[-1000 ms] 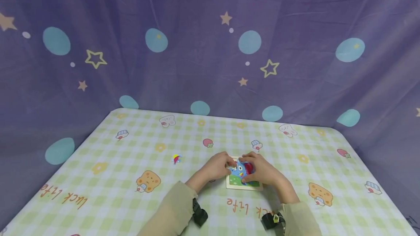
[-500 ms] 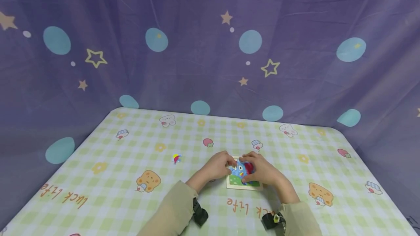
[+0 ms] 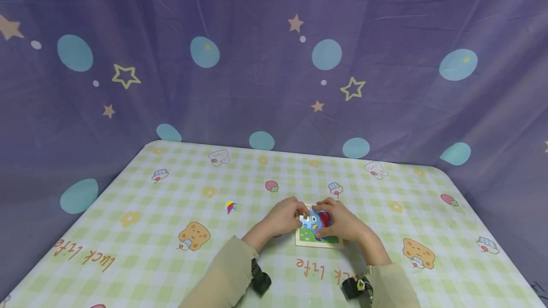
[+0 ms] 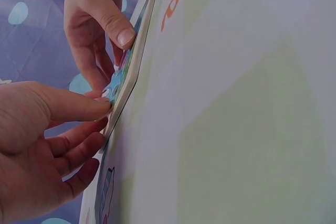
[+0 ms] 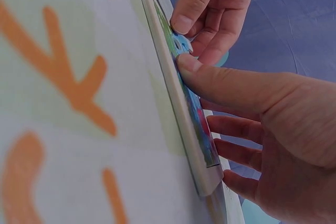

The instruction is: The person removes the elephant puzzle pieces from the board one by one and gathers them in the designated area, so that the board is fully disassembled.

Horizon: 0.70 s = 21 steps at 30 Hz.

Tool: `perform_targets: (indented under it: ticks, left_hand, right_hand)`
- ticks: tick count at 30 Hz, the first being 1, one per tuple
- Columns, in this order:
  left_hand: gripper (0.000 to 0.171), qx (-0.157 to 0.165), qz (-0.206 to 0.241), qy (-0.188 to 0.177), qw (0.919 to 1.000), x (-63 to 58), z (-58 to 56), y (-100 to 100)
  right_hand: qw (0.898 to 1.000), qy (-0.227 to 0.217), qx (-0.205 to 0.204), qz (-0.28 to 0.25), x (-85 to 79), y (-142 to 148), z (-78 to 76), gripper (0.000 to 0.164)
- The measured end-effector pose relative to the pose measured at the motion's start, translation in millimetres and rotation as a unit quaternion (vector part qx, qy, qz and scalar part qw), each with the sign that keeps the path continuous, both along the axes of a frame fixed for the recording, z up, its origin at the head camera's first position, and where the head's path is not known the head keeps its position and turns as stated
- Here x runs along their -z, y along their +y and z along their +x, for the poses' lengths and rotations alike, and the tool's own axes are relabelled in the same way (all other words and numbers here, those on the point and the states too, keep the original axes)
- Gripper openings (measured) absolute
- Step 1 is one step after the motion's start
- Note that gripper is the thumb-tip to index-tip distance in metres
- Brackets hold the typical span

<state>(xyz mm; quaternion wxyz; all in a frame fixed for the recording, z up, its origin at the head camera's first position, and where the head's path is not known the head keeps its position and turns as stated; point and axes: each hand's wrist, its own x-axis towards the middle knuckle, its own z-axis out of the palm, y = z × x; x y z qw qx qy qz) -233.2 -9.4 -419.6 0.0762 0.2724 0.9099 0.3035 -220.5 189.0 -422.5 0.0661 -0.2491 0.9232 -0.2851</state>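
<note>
A square jigsaw board [image 3: 318, 244] with a pale frame lies on the table, showing a blue elephant with a red ear over green grass. At its left side my left hand [image 3: 284, 216] pinches a small blue-and-white puzzle piece [image 5: 181, 43] between thumb and fingers, low over the picture. My right hand [image 3: 345, 222] spans the elephant [image 3: 318, 219], its thumb pressing on the picture near the middle. Its other fingers rest along the far right part of the board, as the right wrist view shows. Both sets of fingertips hide parts of the picture.
A loose yellow-and-red puzzle piece [image 3: 230, 206] lies left of the hands. The table wears a green checked cloth [image 3: 239, 170] printed with bears, cakes and lettering. A purple curtain [image 3: 265, 99] with stars hangs behind the table's far edge.
My left fingertips shift slightly at the left of the picture, and the glare on the piece there changes. The right hand, the board and the loose piece stay where they were.
</note>
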Motion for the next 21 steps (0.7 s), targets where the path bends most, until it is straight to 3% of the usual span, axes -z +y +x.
perform_targets:
  ticks: [21]
  left_hand:
    - [0.012, -0.015, 0.040, -0.009, 0.9990, -0.2, -1.7, -1.5]
  right_hand:
    - [1.000, -0.002, 0.001, 0.000, 0.5, 0.0, -0.3, 0.067]
